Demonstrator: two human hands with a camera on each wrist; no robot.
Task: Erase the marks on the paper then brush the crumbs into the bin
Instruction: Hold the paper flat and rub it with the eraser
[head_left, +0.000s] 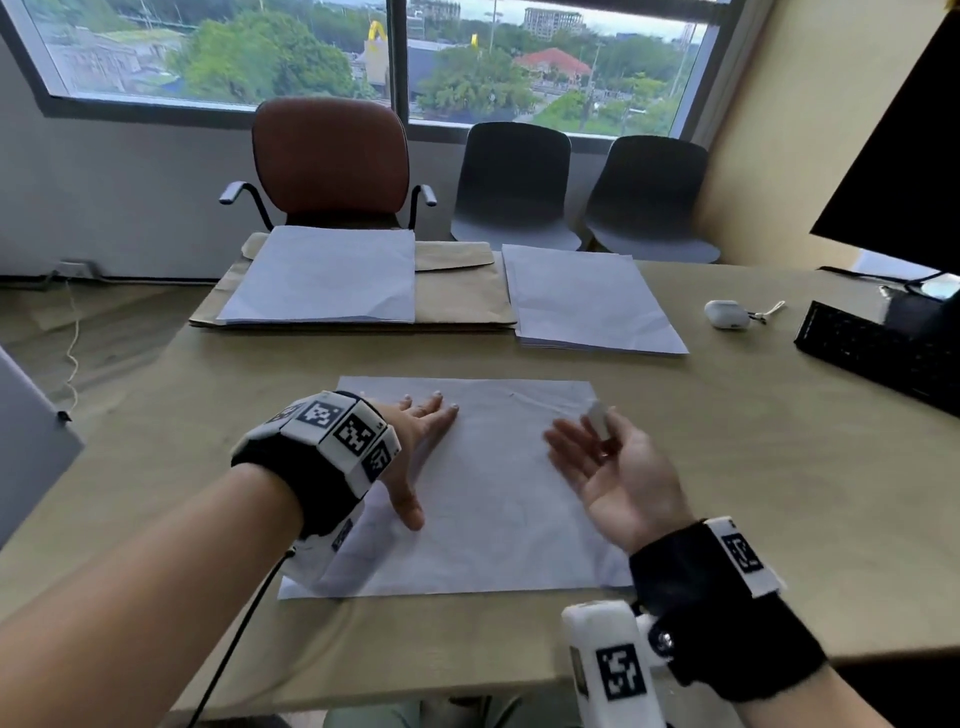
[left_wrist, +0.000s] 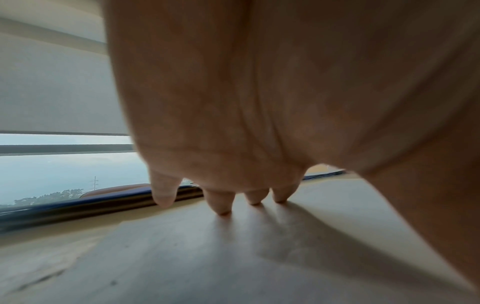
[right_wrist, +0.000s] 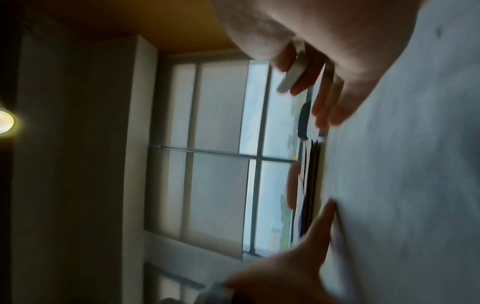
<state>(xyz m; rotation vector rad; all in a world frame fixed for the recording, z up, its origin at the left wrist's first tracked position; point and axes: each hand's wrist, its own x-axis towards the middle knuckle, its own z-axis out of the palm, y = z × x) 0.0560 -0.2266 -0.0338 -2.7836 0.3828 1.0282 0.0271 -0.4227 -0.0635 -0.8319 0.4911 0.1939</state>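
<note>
A white sheet of paper (head_left: 483, 519) lies on the table in front of me; I make out only faint traces on it. My left hand (head_left: 423, 431) presses flat on the sheet's left part, fingers straight and thumb spread toward me; in the left wrist view the fingertips (left_wrist: 221, 207) touch the paper (left_wrist: 182, 257). My right hand (head_left: 592, 457) hovers over the sheet's right half, palm turned left, fingers extended. It pinches a small white eraser (head_left: 598, 420) between thumb and forefinger, which the right wrist view confirms for the eraser (right_wrist: 292, 67). No bin is in view.
At the back lie a paper stack (head_left: 322, 275) on a brown envelope (head_left: 457, 291) and a second stack (head_left: 587, 301). An earbud case (head_left: 726, 314), keyboard (head_left: 883, 348) and monitor (head_left: 904, 156) stand at right. Chairs (head_left: 332, 161) line the far edge.
</note>
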